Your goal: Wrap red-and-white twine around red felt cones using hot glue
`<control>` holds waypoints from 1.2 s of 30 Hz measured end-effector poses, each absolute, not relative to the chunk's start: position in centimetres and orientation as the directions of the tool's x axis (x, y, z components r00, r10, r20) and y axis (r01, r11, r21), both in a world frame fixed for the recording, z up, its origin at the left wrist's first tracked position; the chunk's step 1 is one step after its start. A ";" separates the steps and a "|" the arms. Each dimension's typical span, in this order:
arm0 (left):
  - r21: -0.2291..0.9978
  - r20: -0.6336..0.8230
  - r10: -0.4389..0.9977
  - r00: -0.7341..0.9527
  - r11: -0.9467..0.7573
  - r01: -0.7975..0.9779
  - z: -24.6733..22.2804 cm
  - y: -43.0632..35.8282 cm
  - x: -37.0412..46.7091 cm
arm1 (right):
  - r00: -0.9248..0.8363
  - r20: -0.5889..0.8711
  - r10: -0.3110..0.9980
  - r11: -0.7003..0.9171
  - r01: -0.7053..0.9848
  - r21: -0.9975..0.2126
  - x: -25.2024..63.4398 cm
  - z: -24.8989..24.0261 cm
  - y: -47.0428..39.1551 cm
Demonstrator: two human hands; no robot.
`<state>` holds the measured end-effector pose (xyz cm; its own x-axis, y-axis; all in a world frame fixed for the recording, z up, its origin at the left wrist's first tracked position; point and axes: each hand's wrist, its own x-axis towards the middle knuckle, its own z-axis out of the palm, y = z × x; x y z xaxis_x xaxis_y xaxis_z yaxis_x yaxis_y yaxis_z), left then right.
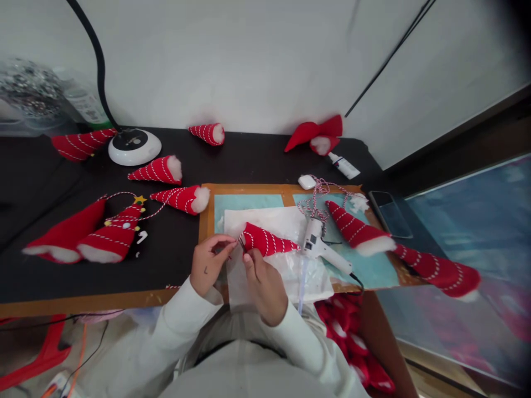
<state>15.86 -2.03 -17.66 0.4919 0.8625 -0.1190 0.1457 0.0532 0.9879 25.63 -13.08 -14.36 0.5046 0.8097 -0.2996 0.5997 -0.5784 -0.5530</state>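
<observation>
Apparently, the work on the small red cloth cone wound with red-and-white twisted cord [269, 241] is only partly done: the cord already runs in a spiral along it, while it shows no star or small balls, which the decorated red cone with a yellow star [112, 233] at the left does carry. Whether its wide end is finished I cannot tell, because the fingers are in front of it. This cone is before the person, over a crumpled white sheet [286, 276], with its tip towards a white glue gun with a black cable [335, 260]. The left hand [208, 263] is at the wide end, thumb and forefinger nearly together; whether something small is between them, I cannot see. The right hand [266, 284] is mostly curled and seems to grip the lower edge of the same cone. Under the sheet are light-blue mats [257, 201] bordered with brown tape [206, 221], upon a long black tabletop [249, 166]. On it lie several other corded red cones, some with fluffy white filling showing, a loose tangle of red-and-white cord [317, 198] and a dark phone [390, 213]. Behind stands a plain whitish wall [228, 61], and below, at the right, red-and-white cloth [352, 348] is heaped.
</observation>
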 end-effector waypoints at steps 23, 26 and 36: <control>0.983 -0.106 0.849 0.517 0.011 0.184 -17.4 -2.1 16.0 | 0.496 -0.222 0.840 -0.469 0.455 -0.757 25.9 -15.9 -13.0; 0.983 -0.107 0.847 0.521 0.011 0.183 -17.3 -2.1 16.0 | 0.490 -0.220 0.844 -0.461 0.450 -0.765 26.0 -16.0 -13.0; 0.986 -0.060 0.853 0.518 -0.028 0.161 -17.6 -2.2 16.0 | 0.492 -0.185 0.851 -0.415 0.412 -0.811 25.9 -16.4 -13.1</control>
<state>15.99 -2.20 -17.59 0.5185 0.8530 -0.0603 0.1614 -0.0283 0.9865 25.86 -13.10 -16.36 0.4924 0.8505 -0.1848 0.4123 -0.4149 -0.8111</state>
